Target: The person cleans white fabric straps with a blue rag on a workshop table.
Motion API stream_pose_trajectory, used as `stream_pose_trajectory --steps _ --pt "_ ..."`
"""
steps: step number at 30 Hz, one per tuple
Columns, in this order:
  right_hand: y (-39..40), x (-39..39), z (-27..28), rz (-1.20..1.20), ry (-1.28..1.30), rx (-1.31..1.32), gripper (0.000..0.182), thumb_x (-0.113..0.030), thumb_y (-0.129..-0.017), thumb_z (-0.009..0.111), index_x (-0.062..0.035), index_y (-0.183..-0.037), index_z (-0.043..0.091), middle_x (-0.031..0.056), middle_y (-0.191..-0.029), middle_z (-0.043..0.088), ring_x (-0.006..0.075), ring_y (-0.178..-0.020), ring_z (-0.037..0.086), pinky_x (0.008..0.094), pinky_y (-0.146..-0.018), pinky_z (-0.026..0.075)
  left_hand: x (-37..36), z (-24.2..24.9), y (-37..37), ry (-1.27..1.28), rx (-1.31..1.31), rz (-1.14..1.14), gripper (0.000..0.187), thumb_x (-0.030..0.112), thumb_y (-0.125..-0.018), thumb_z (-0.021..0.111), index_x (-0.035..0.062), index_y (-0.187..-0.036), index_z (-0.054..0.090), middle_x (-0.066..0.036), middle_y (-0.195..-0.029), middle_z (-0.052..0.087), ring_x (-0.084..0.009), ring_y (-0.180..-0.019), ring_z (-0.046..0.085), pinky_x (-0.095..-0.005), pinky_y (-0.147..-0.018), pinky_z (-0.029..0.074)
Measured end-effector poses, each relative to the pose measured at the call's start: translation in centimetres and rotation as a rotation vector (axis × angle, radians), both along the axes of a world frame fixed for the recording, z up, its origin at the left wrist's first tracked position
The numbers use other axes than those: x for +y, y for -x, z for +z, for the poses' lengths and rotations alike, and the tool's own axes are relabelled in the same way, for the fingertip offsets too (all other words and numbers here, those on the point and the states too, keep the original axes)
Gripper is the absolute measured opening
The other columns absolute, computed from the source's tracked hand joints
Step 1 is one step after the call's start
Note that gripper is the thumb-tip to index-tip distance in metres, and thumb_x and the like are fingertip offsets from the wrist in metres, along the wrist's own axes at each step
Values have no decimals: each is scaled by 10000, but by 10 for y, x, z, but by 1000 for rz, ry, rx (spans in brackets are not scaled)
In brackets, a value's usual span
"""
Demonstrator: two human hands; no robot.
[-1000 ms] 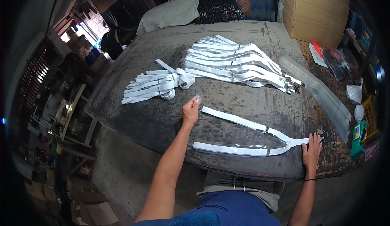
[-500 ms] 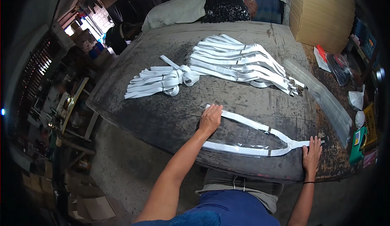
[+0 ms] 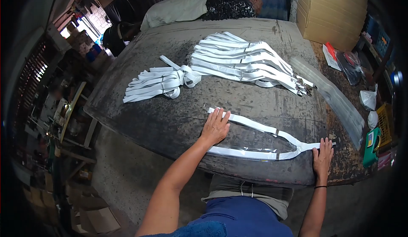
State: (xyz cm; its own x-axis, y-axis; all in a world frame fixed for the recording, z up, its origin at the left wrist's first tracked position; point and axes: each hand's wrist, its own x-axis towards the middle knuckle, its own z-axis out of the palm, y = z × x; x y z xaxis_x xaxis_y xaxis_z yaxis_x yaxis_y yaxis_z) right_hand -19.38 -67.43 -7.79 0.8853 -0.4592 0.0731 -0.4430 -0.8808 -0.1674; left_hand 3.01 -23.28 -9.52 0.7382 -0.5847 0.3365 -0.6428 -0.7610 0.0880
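White Y-shaped straps [image 3: 255,153] lie near the front edge of the dark worn table, with clear plastic along them. My left hand [image 3: 216,126] rests flat on the upper strap near its left end, fingers spread; a metal clip shows just beyond the fingertips. My right hand [image 3: 323,156] lies with its fingers over the short single strap at the right end. Farther back are a large stack of white straps [image 3: 238,60] with metal clips at its right end and a smaller bundle of white straps [image 3: 157,84] to its left.
Long clear plastic sleeves [image 3: 331,96] lie on the right of the table [image 3: 170,122]. A cardboard box [image 3: 331,15] stands at the back right, and a black pile [image 3: 229,2] at the back. A green case [image 3: 372,147] and plastic bags are at the right edge.
My left hand has shifted slightly along the upper strap, and its fingers are more spread, with the metal clip now showing. The whole view has moved slightly. My right hand stays at the strap's right end.
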Motion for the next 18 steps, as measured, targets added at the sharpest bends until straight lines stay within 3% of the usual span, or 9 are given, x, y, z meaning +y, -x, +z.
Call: stream_pose_trajectory --steps 8,11,13,16,18 --pt "1 0 1 -5 -13 8 571 -314 -968 530 -39 -1454 410 174 -1556 329 350 -1477 206 505 -1187 138 0 1 2 -30 37 17 532 325 -950 540 73 -1414 473 -255 -1451 415 -454 -1361 363 -533 -1108 320" --pt "-3 1 5 -33 44 -90 561 -299 -971 521 -38 -1455 409 177 -1558 326 354 -1479 201 497 -1188 136 -1 2 3 -22 16 16 538 344 -951 545 74 -1411 477 -238 -1459 414 -449 -1367 356 -537 -1108 317" --pt "-17 15 18 18 125 -320 584 -230 -935 568 -40 -1461 402 178 -1554 330 367 -1472 217 497 -1185 146 1 4 4 -35 0 14 539 352 -950 550 75 -1408 481 -230 -1460 419 -446 -1368 355 -538 -1108 316" --pt "-61 79 52 406 -143 -501 677 -113 -816 671 -32 -1443 428 208 -1514 377 397 -1443 276 504 -1172 191 -1 7 1 -46 -7 -14 542 360 -947 557 75 -1403 487 -220 -1458 427 -436 -1371 355 -540 -1104 318" --pt "-94 132 63 705 -261 -478 676 -175 -821 696 -15 -1423 434 222 -1490 397 410 -1436 286 521 -1168 203 -1 4 1 -80 -3 8 557 394 -958 530 80 -1416 483 -195 -1474 424 -406 -1394 334 -517 -1114 308"
